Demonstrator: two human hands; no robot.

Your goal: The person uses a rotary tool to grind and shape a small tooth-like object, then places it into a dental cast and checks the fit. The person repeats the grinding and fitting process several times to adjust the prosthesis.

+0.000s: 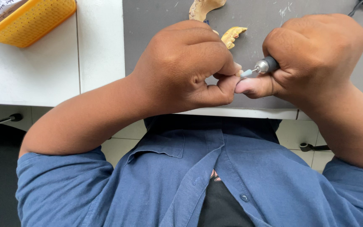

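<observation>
Small workpiece pinched in left hand fingers, mostly hidden, probably a tooth-sized part. Right hand fingers closed around rotary handpiece, its pale blue tip touching the workpiece, near the counter edge. Two yellowish dental casts lie just beyond on grey mat. Yellow basket far left.
</observation>
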